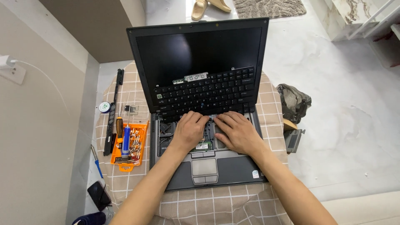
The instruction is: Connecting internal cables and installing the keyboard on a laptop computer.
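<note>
surface: checkered cloth, laptop open
left hand: gripping loose keyboard front edge
right hand: same edge
left side: orange bit tray

A small round table stands under a beige checked cloth with white lines. Around it the floor is pale and glossy, marbled in faint grey — daylight shines off it. On the left runs a plain beige wall with a white socket, a plug and thin white cable in it. At the top lie a grey shaggy rug and a pair of tan slippers. White furniture legs show at the upper right.
</note>
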